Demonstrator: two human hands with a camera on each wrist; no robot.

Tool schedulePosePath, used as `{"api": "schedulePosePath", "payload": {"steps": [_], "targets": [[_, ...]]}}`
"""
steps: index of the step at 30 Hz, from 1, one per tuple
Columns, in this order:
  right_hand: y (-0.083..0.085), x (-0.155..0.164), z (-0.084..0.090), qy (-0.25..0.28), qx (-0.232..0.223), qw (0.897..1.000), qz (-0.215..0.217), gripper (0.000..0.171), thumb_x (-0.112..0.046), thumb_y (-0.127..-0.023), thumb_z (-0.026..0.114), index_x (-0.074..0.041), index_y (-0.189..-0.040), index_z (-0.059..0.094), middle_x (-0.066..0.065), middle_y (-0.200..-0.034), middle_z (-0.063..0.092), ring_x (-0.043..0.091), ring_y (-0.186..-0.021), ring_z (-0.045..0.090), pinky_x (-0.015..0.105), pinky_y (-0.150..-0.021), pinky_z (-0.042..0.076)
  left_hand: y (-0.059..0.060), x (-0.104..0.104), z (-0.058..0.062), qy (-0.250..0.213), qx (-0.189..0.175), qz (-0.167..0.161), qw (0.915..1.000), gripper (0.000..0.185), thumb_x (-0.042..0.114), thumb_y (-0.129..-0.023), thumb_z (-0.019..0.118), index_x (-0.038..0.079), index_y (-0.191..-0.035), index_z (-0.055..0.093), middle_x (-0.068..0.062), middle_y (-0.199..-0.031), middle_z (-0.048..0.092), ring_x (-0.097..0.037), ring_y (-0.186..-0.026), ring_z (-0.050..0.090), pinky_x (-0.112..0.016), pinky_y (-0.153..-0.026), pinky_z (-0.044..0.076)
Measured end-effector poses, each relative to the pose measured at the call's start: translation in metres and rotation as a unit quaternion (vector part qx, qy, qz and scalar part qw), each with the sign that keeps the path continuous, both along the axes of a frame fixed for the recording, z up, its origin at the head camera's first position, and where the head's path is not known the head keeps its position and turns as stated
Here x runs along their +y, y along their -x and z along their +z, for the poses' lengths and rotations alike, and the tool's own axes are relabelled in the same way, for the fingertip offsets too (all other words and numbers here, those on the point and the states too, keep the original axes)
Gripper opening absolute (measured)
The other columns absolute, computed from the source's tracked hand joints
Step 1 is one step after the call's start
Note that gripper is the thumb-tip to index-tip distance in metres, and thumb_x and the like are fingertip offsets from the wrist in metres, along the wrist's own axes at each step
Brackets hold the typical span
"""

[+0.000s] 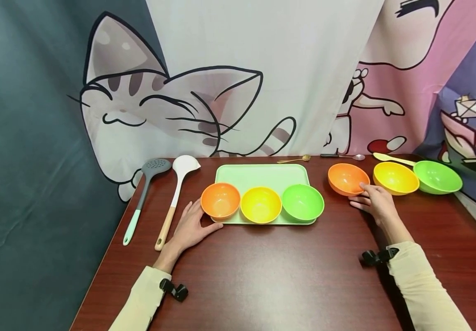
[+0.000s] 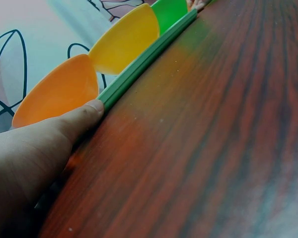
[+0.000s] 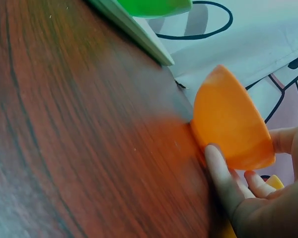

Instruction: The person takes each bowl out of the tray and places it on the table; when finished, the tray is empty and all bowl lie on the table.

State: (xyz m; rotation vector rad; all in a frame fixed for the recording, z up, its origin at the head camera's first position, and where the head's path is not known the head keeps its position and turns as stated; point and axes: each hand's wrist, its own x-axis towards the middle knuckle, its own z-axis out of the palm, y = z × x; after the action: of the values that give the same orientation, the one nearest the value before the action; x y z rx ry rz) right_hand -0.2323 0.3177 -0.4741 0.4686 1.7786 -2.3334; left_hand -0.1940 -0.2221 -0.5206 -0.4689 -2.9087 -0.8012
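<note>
My left hand (image 1: 191,226) is at the front left corner of a light green tray (image 1: 262,171). Its thumb touches the tray's front edge, while the other fingers extend beside an orange bowl (image 1: 220,201). That bowl, a yellow bowl (image 1: 260,205) and a green bowl (image 1: 302,202) stand in a row on the tray. To the right, my right hand (image 1: 376,202) grips a second orange bowl (image 3: 231,121), one finger over its rim and others against its outer side.
Beside that bowl stand another yellow bowl (image 1: 396,178) and green bowl (image 1: 437,177), with a yellow-handled utensil (image 1: 392,158) behind. A grey slotted turner (image 1: 146,186) and white ladle (image 1: 178,184) lie left. Two small spoons (image 1: 295,160) lie along the back edge before a printed curtain (image 1: 304,69).
</note>
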Motion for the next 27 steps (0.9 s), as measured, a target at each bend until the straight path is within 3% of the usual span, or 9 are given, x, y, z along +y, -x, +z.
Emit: {"api": "schedulePosePath", "payload": {"steps": [7,17,23,27], "targets": [[-0.009,0.005,0.001,0.028,-0.014,0.999,-0.030,0.031,-0.028,-0.098,0.064,-0.012,-0.115,0.043,-0.003,-0.085,0.067,0.018,-0.076,0.076,0.034,-0.070,0.063,0.000,0.001,-0.002,-0.003,0.001,-0.007,1.0000,0.094,0.067,-0.083,0.067,0.019,-0.157,0.033,-0.005,-0.161,0.035,-0.027,-0.150,0.031,-0.051,-0.125,0.013],[-0.014,0.009,-0.001,0.090,0.002,0.995,-0.030,0.032,-0.026,-0.099,0.063,-0.013,-0.120,0.044,-0.002,-0.088,0.073,0.022,-0.078,0.076,0.037,-0.069,0.063,0.000,-0.001,-0.004,-0.002,0.005,-0.007,1.0000,0.093,0.067,-0.084,0.067,0.019,-0.156,0.034,-0.005,-0.160,0.036,-0.027,-0.150,0.031,-0.053,-0.125,0.014],[-0.015,0.006,-0.001,0.091,0.012,0.995,-0.041,0.034,-0.027,-0.098,0.063,-0.012,-0.121,0.043,-0.002,-0.089,0.072,0.019,-0.079,0.076,0.037,-0.069,0.063,0.001,-0.001,-0.002,0.000,0.002,-0.004,1.0000,0.093,0.068,-0.084,0.066,0.019,-0.156,0.034,-0.004,-0.160,0.036,-0.025,-0.150,0.031,-0.052,-0.125,0.014],[-0.018,0.002,-0.005,0.077,0.021,0.993,-0.084,0.036,-0.029,-0.097,0.065,-0.013,-0.119,0.041,-0.002,-0.088,0.071,0.018,-0.077,0.076,0.036,-0.066,0.063,0.000,-0.001,-0.002,-0.001,0.007,-0.004,1.0000,0.094,0.068,-0.083,0.066,0.019,-0.156,0.034,-0.005,-0.161,0.036,-0.026,-0.150,0.031,-0.052,-0.125,0.014]]}}
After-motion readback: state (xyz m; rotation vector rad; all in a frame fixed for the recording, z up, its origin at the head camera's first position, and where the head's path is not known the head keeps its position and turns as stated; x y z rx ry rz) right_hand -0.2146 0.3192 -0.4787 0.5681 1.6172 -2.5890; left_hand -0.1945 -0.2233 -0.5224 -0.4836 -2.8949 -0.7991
